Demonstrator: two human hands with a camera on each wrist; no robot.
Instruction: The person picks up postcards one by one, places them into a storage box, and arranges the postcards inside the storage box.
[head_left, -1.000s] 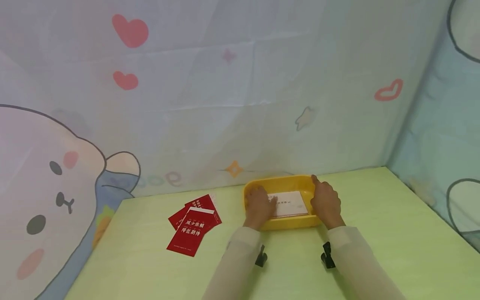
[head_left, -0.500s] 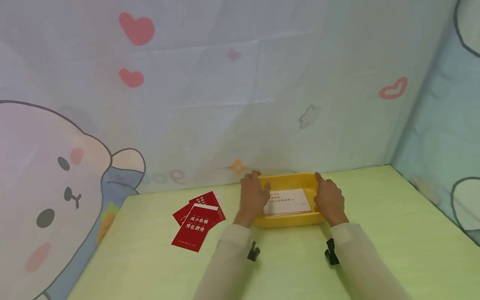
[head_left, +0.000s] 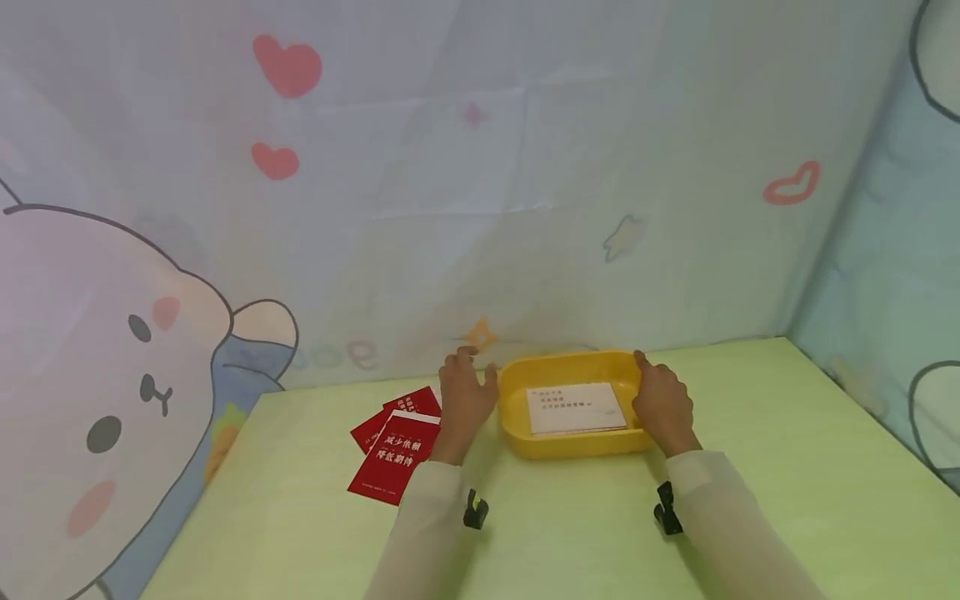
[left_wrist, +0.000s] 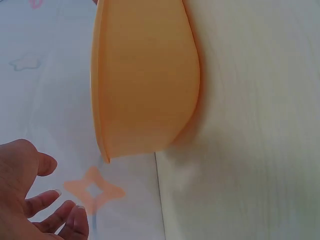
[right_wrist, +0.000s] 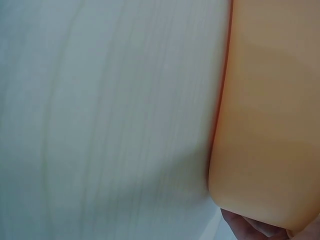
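A yellow plastic tray [head_left: 577,448] stands on the table close to the back wall, with a white printed card [head_left: 576,408] lying inside. My right hand [head_left: 663,408] grips the tray's right end; in the right wrist view its fingers [right_wrist: 245,227] curl at the corner of the tray wall [right_wrist: 270,115]. Left of the tray, my left hand [head_left: 467,404] is apart from it, fingers loosely bent and holding nothing. The left wrist view confirms a gap between that hand [left_wrist: 30,195] and the tray [left_wrist: 145,80]. Several overlapping red cards [head_left: 393,458] with white print lie beside the left hand, which partly covers them.
The pale green tabletop [head_left: 570,525] meets a cloth backdrop [head_left: 420,208] printed with hearts and a cartoon animal [head_left: 97,400]. Another cloth panel [head_left: 885,275] borders the right side. A black clip [head_left: 476,510] shows by the left cuff, another black clip [head_left: 667,510] by the right.
My left hand has come out of the tray and moved left toward the red cards, uncovering the white card. My right hand stays on the tray's right end. The head view has shifted slightly.
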